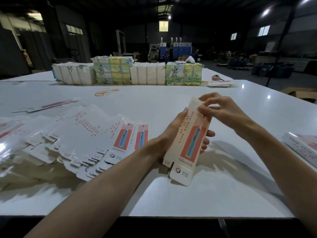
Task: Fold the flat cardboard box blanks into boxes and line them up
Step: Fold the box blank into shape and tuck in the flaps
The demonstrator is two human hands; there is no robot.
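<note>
A long white box [187, 141] with a red panel and a blue toothbrush picture stands tilted above the white table [171, 200]. My left hand [173, 133] grips its middle, thumb on the left edge and fingers showing behind the right side. My right hand [221, 109] pinches the flap at the box's top end with curled fingers. The bottom flaps hang open toward me. A spread-out heap of flat blanks [82, 140] of the same print lies to the left on the table.
Wrapped bundles of packs [127, 73] stand in a row across the far side of the table. Yellow rubber bands [106, 92] lie in front of them. More blanks [51, 104] lie at far left; folded boxes [301, 145] lie at the right edge.
</note>
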